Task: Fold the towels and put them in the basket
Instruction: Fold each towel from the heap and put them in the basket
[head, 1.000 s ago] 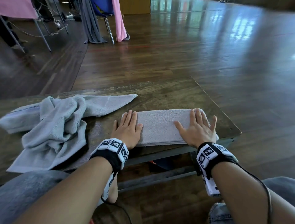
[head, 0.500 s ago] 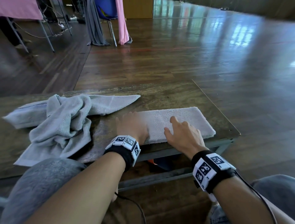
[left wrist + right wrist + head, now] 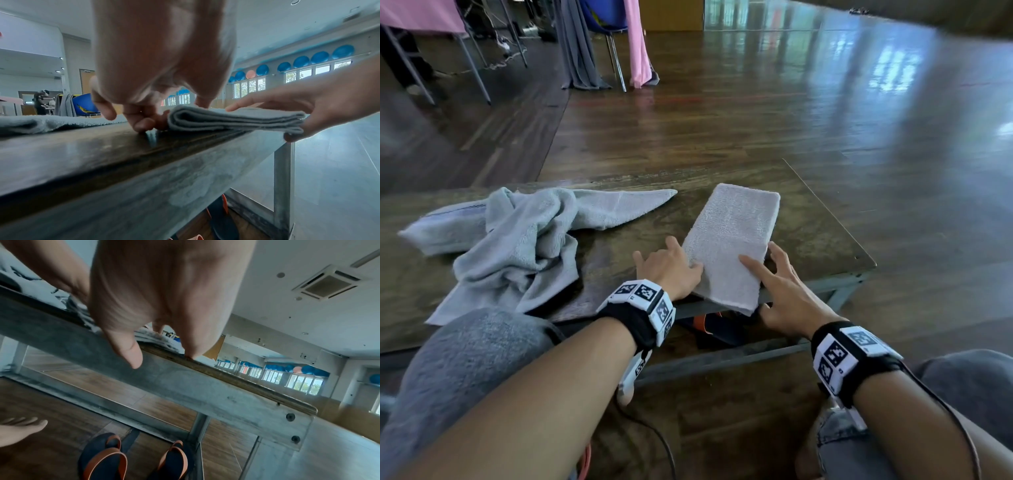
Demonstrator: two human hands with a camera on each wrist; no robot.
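We have the folded towel point(image 3: 729, 246) between both grips: the left hand point(image 3: 671, 270) pinches its left edge, thumb on top and fingers point(image 3: 141, 121) curled at the fold, while the right hand point(image 3: 784, 291) holds the near right corner, index finger on top and thumb beneath where it overhangs the worktop point(image 3: 822, 229). To lift well, we should slide both sets of fingers fully under so the layers stay stacked. The crumpled towel point(image 3: 517, 240) waits to the left; no basket is in view.

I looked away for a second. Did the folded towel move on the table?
Yes. The folded towel has turned: it lay along the table's near edge, now it points away, one end overhanging.
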